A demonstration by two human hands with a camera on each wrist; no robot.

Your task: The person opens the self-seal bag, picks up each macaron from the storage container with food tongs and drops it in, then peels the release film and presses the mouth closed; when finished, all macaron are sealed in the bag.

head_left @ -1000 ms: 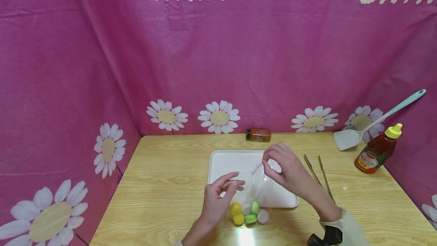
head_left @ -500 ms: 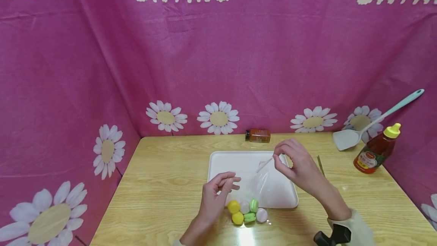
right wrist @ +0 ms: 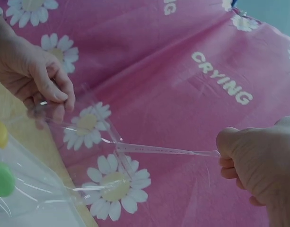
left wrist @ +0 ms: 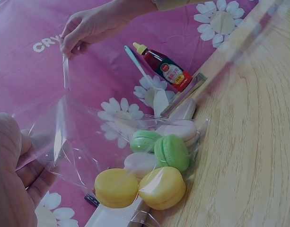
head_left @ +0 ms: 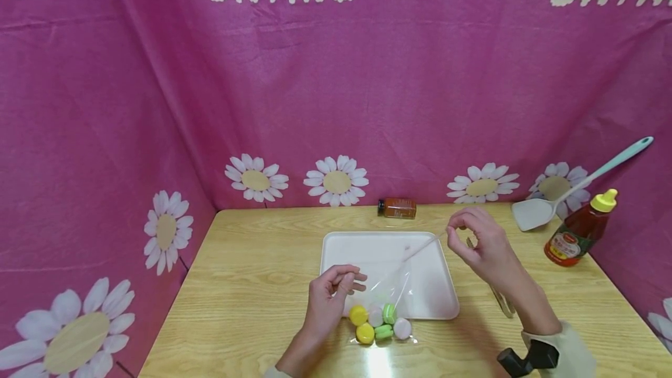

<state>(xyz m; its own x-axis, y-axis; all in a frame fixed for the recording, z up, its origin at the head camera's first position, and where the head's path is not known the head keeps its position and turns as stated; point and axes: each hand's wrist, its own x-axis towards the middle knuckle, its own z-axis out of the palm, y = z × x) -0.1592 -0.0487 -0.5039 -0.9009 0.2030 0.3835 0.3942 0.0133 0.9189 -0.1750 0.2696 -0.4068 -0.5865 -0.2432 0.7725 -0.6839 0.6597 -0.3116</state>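
Note:
A clear plastic bag holds several toy-like macarons in yellow, green and pale lilac. Its bottom lies at the front edge of the white tray. My left hand is at the bag's left side; in the right wrist view its thumb and fingers pinch the film. Away to the upper right, my right hand pinches the end of a narrow clear peel-off strip with faint print. The strip stretches taut from the bag's mouth to my right fingertips.
Metal tongs lie under my right forearm, partly hidden. At the right stand a red sauce bottle with a yellow cap and a white spatula leaning on the cloth. A small dark-capped jar lies behind the tray.
My right hand has moved right, away from the bag, drawing out a longer length of strip. My left hand has shifted slightly left; the macarons have barely moved.

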